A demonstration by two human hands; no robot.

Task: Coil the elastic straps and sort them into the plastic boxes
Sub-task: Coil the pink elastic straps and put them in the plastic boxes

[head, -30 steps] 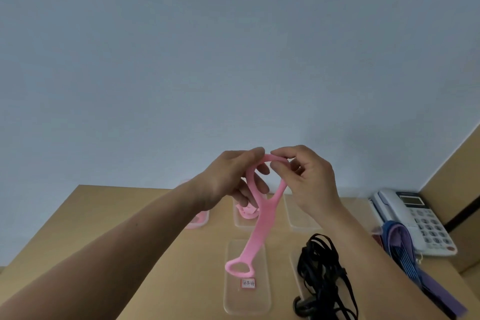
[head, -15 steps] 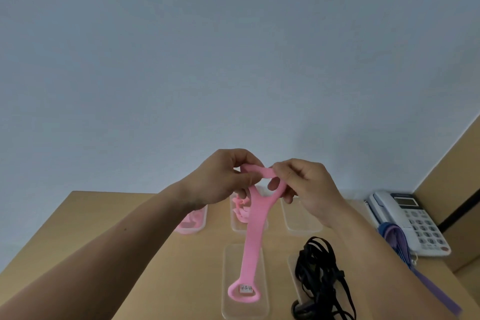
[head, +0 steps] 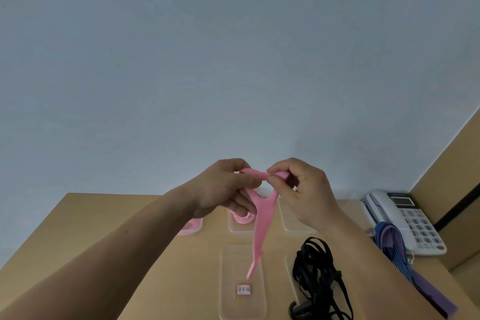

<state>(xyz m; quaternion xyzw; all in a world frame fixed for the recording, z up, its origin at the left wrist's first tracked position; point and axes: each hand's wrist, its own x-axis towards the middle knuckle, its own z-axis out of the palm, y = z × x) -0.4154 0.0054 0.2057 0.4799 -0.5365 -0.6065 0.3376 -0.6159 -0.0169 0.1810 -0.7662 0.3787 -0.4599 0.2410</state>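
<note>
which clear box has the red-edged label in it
The near middle box, label at its near end, under the dangling pink strap; the neighbour box holds black straps.

Red-bordered label (head: 243,289) in clear box (head: 228,304) — writing illegible.

A pink strap (head: 261,221), flat and rubbery, hangs in the air. Its top loop is pinched between the left hand (head: 223,189) and the right hand (head: 301,189), and its tail dangles over the near middle box (head: 225,299). That clear box holds a small red-edged label. The far middle box (head: 232,227) holds a coiled pink strap. The far left box (head: 193,228) looks pink and the far right box (head: 288,223) is clear. 1 tangle of black straps (head: 318,278) lies across the near right box (head: 289,266). Purple and blue straps (head: 391,243) lie furthest right.
</note>
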